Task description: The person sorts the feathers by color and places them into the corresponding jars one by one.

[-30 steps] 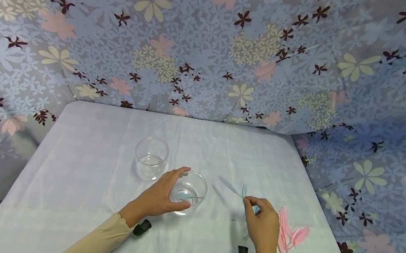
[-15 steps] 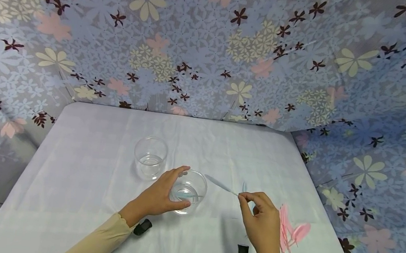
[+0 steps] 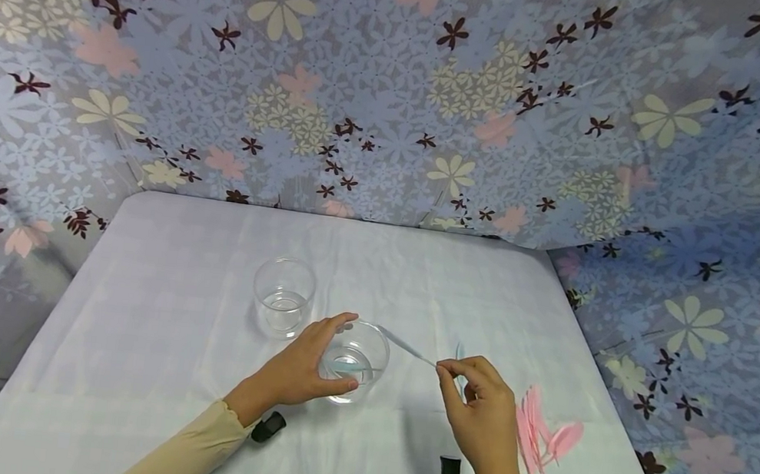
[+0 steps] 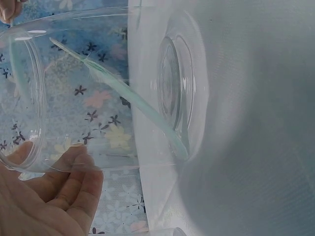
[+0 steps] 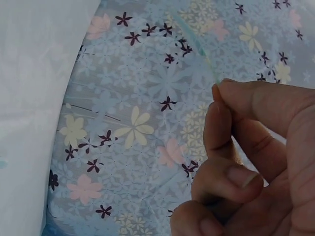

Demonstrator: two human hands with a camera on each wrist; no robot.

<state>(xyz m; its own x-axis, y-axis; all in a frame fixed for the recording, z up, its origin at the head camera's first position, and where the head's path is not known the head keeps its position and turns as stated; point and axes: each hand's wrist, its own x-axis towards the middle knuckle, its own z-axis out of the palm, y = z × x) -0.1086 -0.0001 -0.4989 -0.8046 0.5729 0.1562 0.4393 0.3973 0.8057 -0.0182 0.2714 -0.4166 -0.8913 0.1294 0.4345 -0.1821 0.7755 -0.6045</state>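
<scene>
My left hand (image 3: 297,367) curves round the side of a clear glass cup (image 4: 170,83), thumb in front and fingers behind. Inside that cup a pale blue-green feather (image 4: 133,101) leans, its tip down by the base and its quill toward the mouth. Another light blue feather (image 3: 403,344) is pinched by its quill between thumb and index finger of my right hand (image 3: 482,418). Its vane points left, and the tip overlaps the cup's rim in the head view. The left wrist view shows this feather right at the cup's mouth.
A second clear glass cup (image 3: 284,289) stands behind and left of the first. Light blue feather (image 3: 460,352) shows just beyond my right hand. Several pink feathers (image 3: 530,430) lie to that hand's right on the white tablecloth (image 3: 175,269). Floral cloth (image 3: 365,112) hangs behind the table.
My right hand has moved left with the pinched feather, swinging its tip from apart on the right to the cup's rim. The left hand stays on the cup.
</scene>
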